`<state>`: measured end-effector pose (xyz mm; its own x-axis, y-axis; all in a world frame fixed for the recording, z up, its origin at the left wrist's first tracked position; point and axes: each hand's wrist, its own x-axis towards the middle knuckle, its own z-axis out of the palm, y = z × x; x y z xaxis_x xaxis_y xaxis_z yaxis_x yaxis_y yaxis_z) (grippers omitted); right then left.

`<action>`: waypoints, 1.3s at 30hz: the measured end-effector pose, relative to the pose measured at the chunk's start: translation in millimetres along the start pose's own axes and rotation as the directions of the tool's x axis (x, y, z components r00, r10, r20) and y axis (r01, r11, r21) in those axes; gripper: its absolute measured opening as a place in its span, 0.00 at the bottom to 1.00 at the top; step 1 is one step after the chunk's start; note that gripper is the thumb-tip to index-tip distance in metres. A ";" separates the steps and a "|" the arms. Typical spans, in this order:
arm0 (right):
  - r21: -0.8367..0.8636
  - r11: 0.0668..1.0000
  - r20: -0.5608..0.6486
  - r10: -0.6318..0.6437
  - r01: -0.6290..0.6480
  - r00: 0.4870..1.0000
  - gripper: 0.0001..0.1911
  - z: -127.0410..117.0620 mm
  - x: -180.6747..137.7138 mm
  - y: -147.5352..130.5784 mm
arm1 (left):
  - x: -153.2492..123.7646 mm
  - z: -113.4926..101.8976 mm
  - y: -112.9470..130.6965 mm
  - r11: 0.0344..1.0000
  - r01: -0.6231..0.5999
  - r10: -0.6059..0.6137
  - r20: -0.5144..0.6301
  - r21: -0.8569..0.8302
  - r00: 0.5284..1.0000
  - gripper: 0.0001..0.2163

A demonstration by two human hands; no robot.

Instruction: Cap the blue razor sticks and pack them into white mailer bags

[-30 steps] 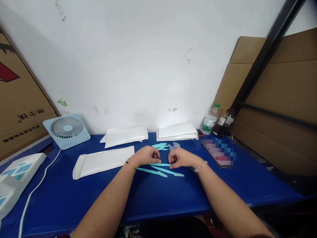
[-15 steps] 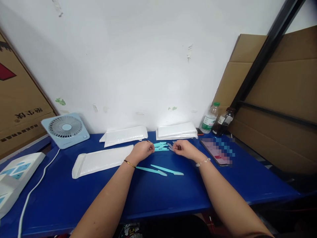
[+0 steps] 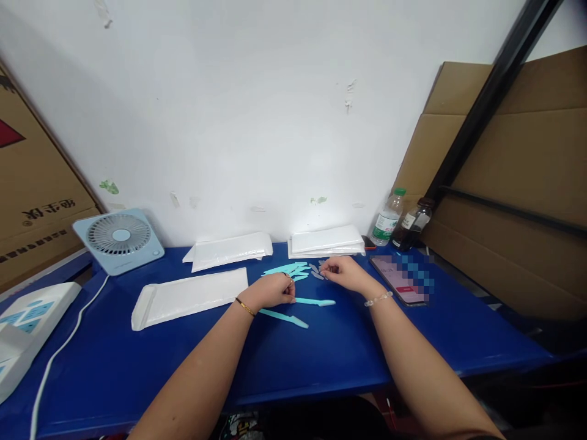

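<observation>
My left hand [image 3: 273, 289] rests on the blue table [image 3: 321, 354], fingers curled and pinched on the end of a thin turquoise plastic stick [image 3: 315, 302] that lies pointing right. A second turquoise stick [image 3: 284, 318] lies just in front of it. My right hand [image 3: 340, 270] is closed at a small heap of grey caps [image 3: 317, 269], pinching something too small to name. A pile of turquoise sticks [image 3: 288, 269] lies behind my left hand.
A flat white padded bag [image 3: 188, 295] lies to the left, two stacks of white bags [image 3: 326, 241] by the wall. A small blue fan [image 3: 118, 238], a white device [image 3: 22, 324] with cable, a phone [image 3: 403, 280], two bottles [image 3: 387, 221] and cardboard boxes [image 3: 513, 201] surround the table.
My left hand drew back from the stick pile toward me and now grips one stick's end. My right hand stayed at the grey caps. Two sticks lie in front now.
</observation>
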<state>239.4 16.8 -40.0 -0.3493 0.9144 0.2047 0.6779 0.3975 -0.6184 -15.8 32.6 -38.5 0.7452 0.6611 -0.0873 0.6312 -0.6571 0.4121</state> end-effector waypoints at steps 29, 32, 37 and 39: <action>0.076 0.997 0.023 -0.009 0.007 1.000 0.13 5.6 0.6 -6.8 | -19.9 -18.3 6.1 0.983 0.184 -0.171 0.282 -0.019 0.944 0.06; 0.184 0.982 0.175 -0.075 0.042 0.982 0.17 13.0 -0.5 -15.4 | -17.6 -18.3 6.7 0.988 0.152 -0.147 0.106 -0.040 0.983 0.05; 0.192 0.981 0.206 -0.074 0.034 0.976 0.17 23.6 0.3 -21.7 | -14.7 -19.8 4.3 0.991 0.111 -0.115 -0.055 -0.077 0.992 0.06; 0.210 0.977 0.198 -0.061 0.019 0.978 0.18 21.4 1.2 -18.8 | -15.4 -21.5 1.8 0.991 0.127 -0.130 -0.074 -0.047 0.989 0.06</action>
<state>212.4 8.8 -44.3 -0.5117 0.8547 0.0878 0.5201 0.3895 -0.7601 -30.7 29.0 -16.9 0.6386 0.7661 -0.0728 0.7099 -0.5499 0.4401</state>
